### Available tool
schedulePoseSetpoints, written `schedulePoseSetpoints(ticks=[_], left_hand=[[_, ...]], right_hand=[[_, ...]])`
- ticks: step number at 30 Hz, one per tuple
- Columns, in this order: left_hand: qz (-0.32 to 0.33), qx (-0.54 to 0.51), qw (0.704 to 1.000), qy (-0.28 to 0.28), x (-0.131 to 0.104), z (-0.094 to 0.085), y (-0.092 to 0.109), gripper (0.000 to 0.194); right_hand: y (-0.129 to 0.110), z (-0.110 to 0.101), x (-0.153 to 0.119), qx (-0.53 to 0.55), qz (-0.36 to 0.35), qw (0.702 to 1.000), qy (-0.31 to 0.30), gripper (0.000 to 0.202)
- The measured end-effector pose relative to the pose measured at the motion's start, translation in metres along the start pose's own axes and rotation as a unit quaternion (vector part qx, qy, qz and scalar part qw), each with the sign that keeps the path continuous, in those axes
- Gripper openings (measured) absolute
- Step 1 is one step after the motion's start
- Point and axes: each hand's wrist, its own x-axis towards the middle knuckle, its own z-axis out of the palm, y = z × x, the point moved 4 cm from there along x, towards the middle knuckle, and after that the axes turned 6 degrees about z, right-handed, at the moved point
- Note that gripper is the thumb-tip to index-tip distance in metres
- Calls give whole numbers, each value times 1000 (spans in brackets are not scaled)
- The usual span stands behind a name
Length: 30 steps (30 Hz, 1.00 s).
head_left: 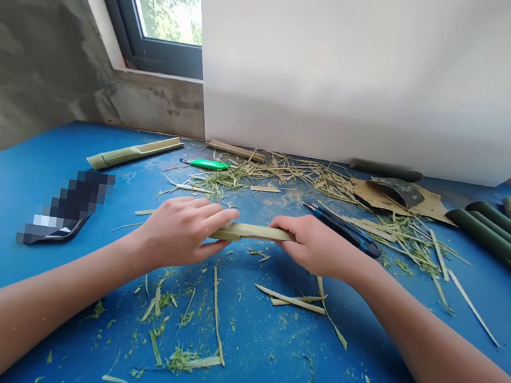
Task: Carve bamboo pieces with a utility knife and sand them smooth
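A pale green bamboo strip (252, 231) is held level above the blue table (259, 369), one end in each hand. My left hand (186, 230) wraps round its left part, fingers over the top and thumb below. On the other end, my right hand (317, 244) pinches the strip between thumb and fingers. The left part of the strip looks thicker than the right, with a step near the middle. Just behind my right hand lies a black and blue utility knife (343, 228). Both ends of the strip are hidden in the hands.
Bamboo shavings (319, 178) litter the table. Farther back lie a green utility knife (207, 164) and a split bamboo piece (135, 152). A pixelated dark object (67, 209) is at left. Green bamboo tubes (509, 243) lie at right, near a curved dark piece (395, 191) on cardboard.
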Motion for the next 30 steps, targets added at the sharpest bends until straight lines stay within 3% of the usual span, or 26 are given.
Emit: schedulePoseSetpoints(ticks=[6, 10, 12, 15, 18, 22, 24, 27, 30], left_hand=[[-58, -3, 997, -51, 4, 1, 0, 55], [-53, -48, 989, -131, 7, 4, 13, 40], [-73, -81, 979, -175, 6, 7, 15, 37], [-129, -107, 963, -213, 4, 14, 9, 39], [-144, -127, 957, -219, 1, 18, 2, 39], [-109, -171, 948, -245, -7, 9, -11, 58], [-110, -186, 934, -285, -13, 2, -20, 51], [-118, -172, 925, -318, -18, -2, -33, 29], [-110, -148, 936, -299, -16, 4, -35, 35]], right_hand=[[-5, 7, 1, 71, 47, 996, -6, 17], [-21, 22, -1, 119, 18, 992, -46, 29], [-20, 20, -1, 95, -13, 995, -35, 32], [-1, 3, 1, 61, -20, 997, 50, 32], [28, -16, 6, 10, 25, 989, 147, 36], [47, -24, 10, -66, 67, 981, 168, 35], [49, -33, 7, -81, 75, 980, 168, 33], [65, -65, -5, -103, 133, 962, 217, 33], [109, -111, -26, -131, 237, 909, 317, 37]])
